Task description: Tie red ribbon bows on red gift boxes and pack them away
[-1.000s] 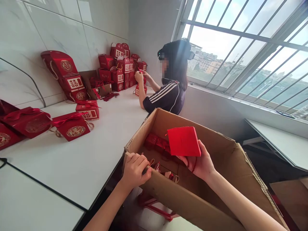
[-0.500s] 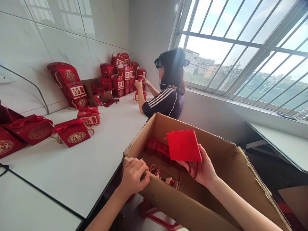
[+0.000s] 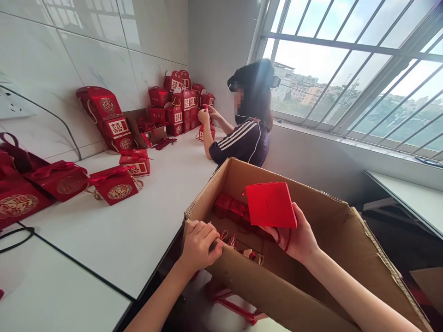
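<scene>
Your right hand (image 3: 302,239) grips a small red box (image 3: 272,204) by its lower right, over the big cardboard box (image 3: 263,283); your left hand (image 3: 200,244) curls around the big box's near left rim; other red boxes (image 3: 230,206) lie inside, far left; left of it, a white worktop (image 3: 162,198) holds gift boxes (image 3: 114,185); a person (image 3: 242,144) is near its far end.

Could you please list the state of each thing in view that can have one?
Cardboard carton: open-topped, red boxes inside.
Red gift box: held tilted over the carton, plain face showing.
Right hand: gripping the red gift box.
Left hand: gripping the carton's rim.
Ribbon-tied box: on the table, bow on top.
Small cardboard box: open, red ribbons inside.
</scene>
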Available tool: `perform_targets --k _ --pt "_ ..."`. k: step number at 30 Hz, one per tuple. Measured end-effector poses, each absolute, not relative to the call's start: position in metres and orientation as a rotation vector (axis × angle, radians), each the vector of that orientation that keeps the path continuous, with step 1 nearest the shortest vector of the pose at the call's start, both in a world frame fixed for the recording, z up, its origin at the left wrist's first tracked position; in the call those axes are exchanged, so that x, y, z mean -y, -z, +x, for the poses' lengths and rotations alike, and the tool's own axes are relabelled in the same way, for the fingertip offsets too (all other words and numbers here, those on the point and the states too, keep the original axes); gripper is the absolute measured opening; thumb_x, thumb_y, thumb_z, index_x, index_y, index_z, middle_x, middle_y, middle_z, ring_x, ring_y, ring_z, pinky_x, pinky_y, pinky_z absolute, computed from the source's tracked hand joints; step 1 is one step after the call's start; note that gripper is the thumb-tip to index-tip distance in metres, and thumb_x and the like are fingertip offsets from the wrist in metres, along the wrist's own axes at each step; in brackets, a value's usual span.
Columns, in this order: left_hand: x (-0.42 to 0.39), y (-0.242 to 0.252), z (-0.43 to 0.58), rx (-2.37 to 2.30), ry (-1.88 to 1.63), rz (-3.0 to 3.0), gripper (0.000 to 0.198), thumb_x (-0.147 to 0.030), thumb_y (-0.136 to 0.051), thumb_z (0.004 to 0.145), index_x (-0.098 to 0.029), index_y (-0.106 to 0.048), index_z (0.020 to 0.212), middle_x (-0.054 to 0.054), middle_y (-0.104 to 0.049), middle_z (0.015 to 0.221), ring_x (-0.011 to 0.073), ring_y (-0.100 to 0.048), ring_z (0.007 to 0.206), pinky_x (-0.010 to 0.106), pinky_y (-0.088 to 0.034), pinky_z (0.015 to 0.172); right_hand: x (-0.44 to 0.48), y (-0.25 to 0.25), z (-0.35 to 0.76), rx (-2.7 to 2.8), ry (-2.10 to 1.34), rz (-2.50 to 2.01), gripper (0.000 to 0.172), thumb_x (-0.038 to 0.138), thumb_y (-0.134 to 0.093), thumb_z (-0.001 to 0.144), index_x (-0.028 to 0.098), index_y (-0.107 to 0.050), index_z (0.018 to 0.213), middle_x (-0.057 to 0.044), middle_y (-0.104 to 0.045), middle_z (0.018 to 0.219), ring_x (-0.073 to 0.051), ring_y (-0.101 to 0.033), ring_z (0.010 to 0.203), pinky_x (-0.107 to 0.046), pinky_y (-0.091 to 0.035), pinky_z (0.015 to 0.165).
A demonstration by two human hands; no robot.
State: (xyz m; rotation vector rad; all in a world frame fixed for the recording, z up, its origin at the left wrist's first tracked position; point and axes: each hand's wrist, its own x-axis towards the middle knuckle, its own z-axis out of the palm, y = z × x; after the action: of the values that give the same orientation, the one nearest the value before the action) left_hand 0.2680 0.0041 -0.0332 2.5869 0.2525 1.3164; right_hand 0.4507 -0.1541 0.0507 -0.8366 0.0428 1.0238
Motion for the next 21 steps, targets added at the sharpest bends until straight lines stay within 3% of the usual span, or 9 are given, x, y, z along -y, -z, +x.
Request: perform_targets --k 21 --pt "-0.0039 0.0296 0.2663 -0.249 -1.307 2.597 0.020 -0.022 -0.043 0.081 -0.019 -0.054 0.064 0.000 -0.059 0.063 0.0150 -0.046 0.063 0.035 -0.031 0.069 0.1513 -0.0570 0.4416 -0.049 -1.042 -0.866 0.035 0.039 -0.053 0.083 0.021 -0.055 0.112 -0.006 -0.069 0.098 -0.022 -0.066 0.091 -0.034 -0.059 0.067"
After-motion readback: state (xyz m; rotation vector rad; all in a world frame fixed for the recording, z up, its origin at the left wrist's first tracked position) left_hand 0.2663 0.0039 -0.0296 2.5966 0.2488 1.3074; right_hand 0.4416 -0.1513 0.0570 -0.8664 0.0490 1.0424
